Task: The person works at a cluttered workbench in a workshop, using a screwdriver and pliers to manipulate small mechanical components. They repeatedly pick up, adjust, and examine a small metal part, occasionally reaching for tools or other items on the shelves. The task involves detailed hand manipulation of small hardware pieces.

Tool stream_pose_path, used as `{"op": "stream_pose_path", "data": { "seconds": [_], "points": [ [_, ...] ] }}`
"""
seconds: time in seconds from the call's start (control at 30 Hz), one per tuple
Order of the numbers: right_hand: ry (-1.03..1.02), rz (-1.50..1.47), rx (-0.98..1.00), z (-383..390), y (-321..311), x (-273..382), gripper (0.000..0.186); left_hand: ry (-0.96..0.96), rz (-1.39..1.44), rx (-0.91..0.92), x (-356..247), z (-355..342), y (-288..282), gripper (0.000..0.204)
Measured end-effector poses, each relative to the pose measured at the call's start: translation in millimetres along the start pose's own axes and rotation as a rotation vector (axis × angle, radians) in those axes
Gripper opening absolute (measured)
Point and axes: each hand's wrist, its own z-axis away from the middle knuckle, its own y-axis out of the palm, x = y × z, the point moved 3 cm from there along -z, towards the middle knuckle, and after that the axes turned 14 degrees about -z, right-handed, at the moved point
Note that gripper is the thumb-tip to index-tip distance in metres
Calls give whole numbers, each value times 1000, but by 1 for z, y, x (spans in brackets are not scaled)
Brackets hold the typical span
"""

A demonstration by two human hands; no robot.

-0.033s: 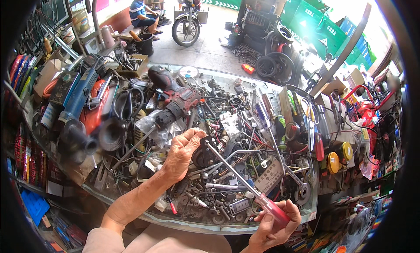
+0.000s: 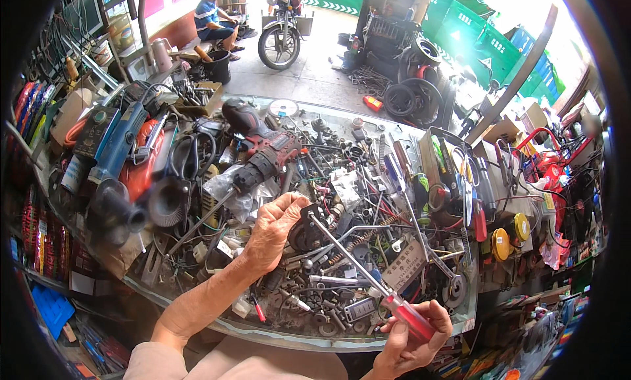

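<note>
My left hand [image 2: 276, 225] pinches a small black part [image 2: 307, 217] above the middle of a cluttered glass-topped workbench [image 2: 460, 324]. In my right hand [image 2: 401, 350], at the lower right, is a screwdriver with a translucent red handle [image 2: 409, 317]; its long metal shaft runs diagonally up to the black part, where the tip appears to meet it. Beneath both hands lie several loose bolts, springs, sockets, tubes and a grey remote-like device [image 2: 360, 309]. A red-and-black power drill [image 2: 266, 150] lies just beyond my left hand.
A blue angle grinder [image 2: 118, 143] and other tools crowd the left. A tool tray [image 2: 447, 176] and tape rolls [image 2: 501, 244] sit at the right. Beyond the bench are a seated person [image 2: 213, 25], a motorcycle [image 2: 279, 41], stacked tyres [image 2: 411, 97] and green barriers [image 2: 480, 45].
</note>
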Motion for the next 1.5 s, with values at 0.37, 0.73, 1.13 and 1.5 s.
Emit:
{"op": "stream_pose_path", "data": {
  "seconds": [0.37, 0.73, 1.13, 1.5],
  "points": [
    [-140, 5, 52, -7, 0, 4, 46, -13, -8, 3, -2, 1, 1, 16],
    [-32, 56, -139, -18, -14, -3, 29, -29, -9, 7, -7, 2, 6, 14],
    [-29, 461, 211, -18, 7, -61, 17, -7, -54, -10, -3, 2, 4, 14],
    [61, 171, 488, -38, 61, -37, 24, 42, -189, -8, -3, 5, 8, 14]
  ]
}}
